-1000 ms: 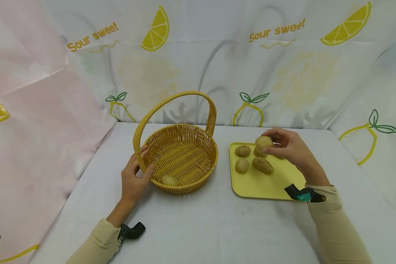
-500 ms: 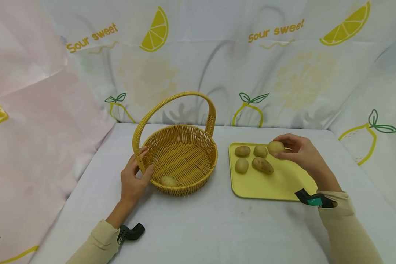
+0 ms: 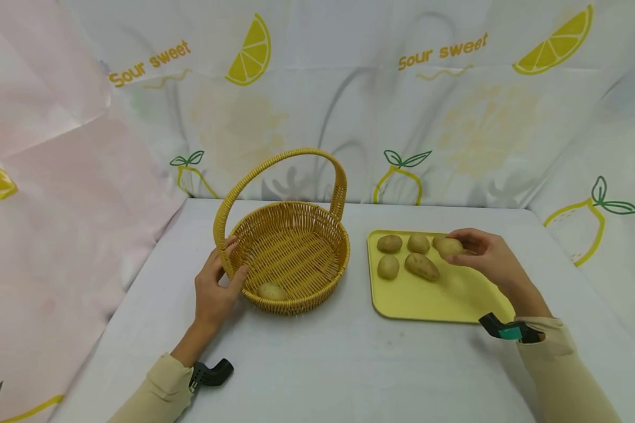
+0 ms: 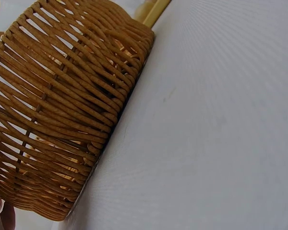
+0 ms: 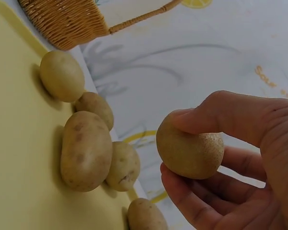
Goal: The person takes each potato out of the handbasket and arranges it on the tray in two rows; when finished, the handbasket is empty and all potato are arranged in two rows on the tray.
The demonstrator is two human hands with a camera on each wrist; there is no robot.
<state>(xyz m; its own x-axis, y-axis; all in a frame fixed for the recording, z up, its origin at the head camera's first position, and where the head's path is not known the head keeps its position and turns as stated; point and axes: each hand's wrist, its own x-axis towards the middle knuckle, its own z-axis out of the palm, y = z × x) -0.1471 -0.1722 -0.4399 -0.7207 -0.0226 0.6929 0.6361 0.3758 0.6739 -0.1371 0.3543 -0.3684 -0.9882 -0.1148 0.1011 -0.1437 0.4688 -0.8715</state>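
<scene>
My left hand (image 3: 215,294) grips the yellow wicker basket (image 3: 298,252) at its left side, by the foot of the tall arched handle (image 3: 296,153), thumb over the rim. One potato (image 3: 271,291) lies inside at the basket's near edge. To the right, my right hand (image 3: 489,255) holds a round potato (image 5: 189,148) between thumb and fingers, raised over the back part of the yellow tray (image 3: 439,302). Several other potatoes rest on the tray's left and back, among them a long spotted one (image 5: 86,151) and a rounder one (image 5: 62,76).
A white cloth (image 3: 338,364) covers the table between me, the basket and the tray. Behind stands a printed lemon backdrop (image 3: 323,106), and a pinkish sheet (image 3: 84,194) hangs on the left. The basket handle arches high over the bowl.
My right hand has carried the potato rightward and then slightly toward me, uncovering potatoes at the back of the tray. The left hand and basket have stayed in place.
</scene>
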